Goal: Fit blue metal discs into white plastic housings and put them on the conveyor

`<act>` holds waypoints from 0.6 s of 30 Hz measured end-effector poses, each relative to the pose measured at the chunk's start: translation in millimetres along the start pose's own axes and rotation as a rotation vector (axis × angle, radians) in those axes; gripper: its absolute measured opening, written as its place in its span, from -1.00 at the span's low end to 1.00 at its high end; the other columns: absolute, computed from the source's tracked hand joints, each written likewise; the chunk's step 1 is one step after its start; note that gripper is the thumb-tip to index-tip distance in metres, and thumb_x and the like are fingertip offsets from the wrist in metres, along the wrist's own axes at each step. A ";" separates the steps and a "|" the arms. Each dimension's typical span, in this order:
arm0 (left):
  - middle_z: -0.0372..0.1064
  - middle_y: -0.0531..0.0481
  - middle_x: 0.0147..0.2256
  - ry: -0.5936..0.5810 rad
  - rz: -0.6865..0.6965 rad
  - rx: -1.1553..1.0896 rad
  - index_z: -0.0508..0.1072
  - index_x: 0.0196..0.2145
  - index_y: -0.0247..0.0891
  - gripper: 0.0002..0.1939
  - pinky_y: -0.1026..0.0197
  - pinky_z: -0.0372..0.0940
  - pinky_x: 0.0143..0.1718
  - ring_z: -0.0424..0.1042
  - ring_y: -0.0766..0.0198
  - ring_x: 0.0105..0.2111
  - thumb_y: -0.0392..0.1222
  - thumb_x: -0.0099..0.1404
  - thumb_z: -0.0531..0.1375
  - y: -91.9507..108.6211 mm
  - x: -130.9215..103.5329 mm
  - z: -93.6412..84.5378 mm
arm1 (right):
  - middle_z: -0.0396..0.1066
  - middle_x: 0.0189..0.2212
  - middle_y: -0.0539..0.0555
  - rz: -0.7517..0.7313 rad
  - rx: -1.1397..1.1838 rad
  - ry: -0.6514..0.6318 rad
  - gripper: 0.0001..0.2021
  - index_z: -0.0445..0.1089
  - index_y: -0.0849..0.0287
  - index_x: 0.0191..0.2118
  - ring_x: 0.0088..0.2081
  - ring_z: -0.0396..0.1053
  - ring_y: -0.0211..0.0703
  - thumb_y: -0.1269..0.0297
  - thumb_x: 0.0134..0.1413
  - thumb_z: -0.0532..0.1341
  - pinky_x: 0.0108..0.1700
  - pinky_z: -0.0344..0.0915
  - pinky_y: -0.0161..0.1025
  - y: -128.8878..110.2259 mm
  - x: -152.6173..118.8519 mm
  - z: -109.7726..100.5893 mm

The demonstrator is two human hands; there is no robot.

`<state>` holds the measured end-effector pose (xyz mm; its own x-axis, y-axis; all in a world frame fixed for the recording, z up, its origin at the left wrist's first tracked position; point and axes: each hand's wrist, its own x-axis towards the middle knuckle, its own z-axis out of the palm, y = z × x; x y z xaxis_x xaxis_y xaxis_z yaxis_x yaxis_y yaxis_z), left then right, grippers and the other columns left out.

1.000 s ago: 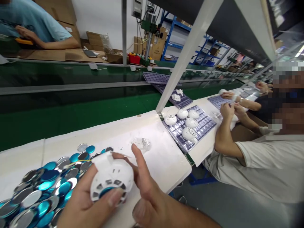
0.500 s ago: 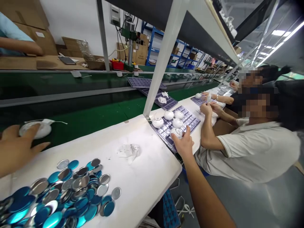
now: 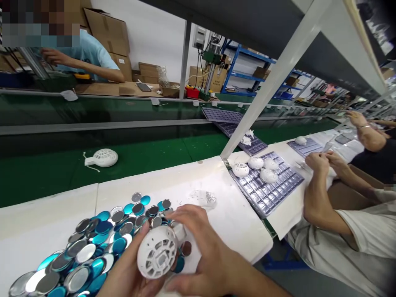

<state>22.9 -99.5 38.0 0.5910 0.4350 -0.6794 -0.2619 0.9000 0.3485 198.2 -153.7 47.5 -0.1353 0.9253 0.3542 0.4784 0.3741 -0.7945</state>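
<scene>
A white vented housing (image 3: 158,252) is cradled above the white worktop (image 3: 229,225) in the curled fingers of the left hand (image 3: 123,268), its slotted face turned upward, apparently so that the openings are exposed; the right hand (image 3: 213,255) is held open beside it, fingers spread, contact being unclear. Loose metal discs (image 3: 83,252) are heaped alongside, presumably for easy reach. In the compartmented tray (image 3: 284,187), four similar housings (image 3: 268,176) are grouped towards the far side, many pockets being left unfilled.
</scene>
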 end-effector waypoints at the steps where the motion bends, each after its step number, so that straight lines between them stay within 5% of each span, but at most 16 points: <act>1: 0.44 -0.06 -0.62 0.007 0.036 -0.029 0.59 -0.34 -0.34 -0.52 0.43 0.08 -0.75 0.16 0.48 -0.79 0.22 0.23 0.27 5.5 -1.0 -4.1 | 0.34 0.06 0.20 0.008 -0.013 0.017 -0.43 0.15 0.07 0.24 0.09 0.25 0.13 0.15 0.16 0.29 0.08 0.30 0.03 6.9 3.0 -2.1; 3: 0.54 -0.16 -0.47 -0.003 0.113 -0.062 0.57 -0.29 -0.34 -0.55 0.39 0.13 -0.73 0.19 0.46 -0.75 0.17 0.22 0.30 15.0 -2.9 -12.0 | 0.39 -0.09 0.16 0.050 -0.117 -0.025 -0.71 0.30 0.09 0.11 -0.05 0.30 0.04 0.33 0.30 0.14 -0.04 0.33 -0.04 21.9 5.3 -6.8; 6: 0.54 -0.14 -0.33 0.009 0.237 -0.083 0.53 -0.12 -0.26 -0.56 0.30 0.26 -0.65 0.28 0.35 -0.63 0.12 0.19 0.34 20.6 -3.4 -20.9 | 0.38 -0.18 0.16 0.089 -0.375 -0.294 -0.71 0.41 0.14 0.03 -0.14 0.30 0.01 0.50 0.27 0.11 -0.14 0.34 -0.09 39.5 6.4 -6.6; 9: 0.52 -0.09 -0.32 0.034 0.315 -0.115 0.48 -0.02 -0.19 -0.45 0.25 0.33 -0.60 0.29 0.31 -0.58 0.12 0.11 0.41 19.6 -1.7 -25.8 | 0.37 -0.18 0.17 0.065 -0.537 -0.387 -0.74 0.46 0.12 0.02 -0.16 0.31 0.01 0.44 0.26 0.20 -0.18 0.35 -0.12 50.6 8.3 2.0; 14: 0.50 -0.11 -0.11 0.103 0.340 -0.169 0.42 0.10 -0.06 -0.43 0.08 0.50 -0.29 0.48 0.06 -0.24 -0.08 0.15 0.42 20.3 -2.0 -24.1 | 0.43 -0.28 0.16 -0.080 -0.536 -0.276 -0.84 0.50 0.15 -0.11 -0.24 0.35 -0.03 0.43 0.30 0.18 -0.28 0.34 -0.19 66.1 10.6 9.4; 18: 0.45 -0.08 -0.22 0.036 0.347 -0.078 0.55 -0.06 -0.15 -0.69 0.12 0.46 -0.31 0.40 0.16 -0.33 0.01 0.32 0.25 21.1 -4.9 -19.9 | 0.47 -0.38 0.12 -0.094 -0.342 -0.087 -0.76 0.44 0.17 -0.19 -0.35 0.37 -0.10 0.40 0.39 0.01 -0.34 0.33 -0.21 58.1 11.4 1.4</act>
<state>-0.7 -82.0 35.9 0.4298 0.7143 -0.5523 -0.5002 0.6976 0.5130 223.3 -121.4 4.7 -0.2590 0.8950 0.3631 0.7210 0.4293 -0.5440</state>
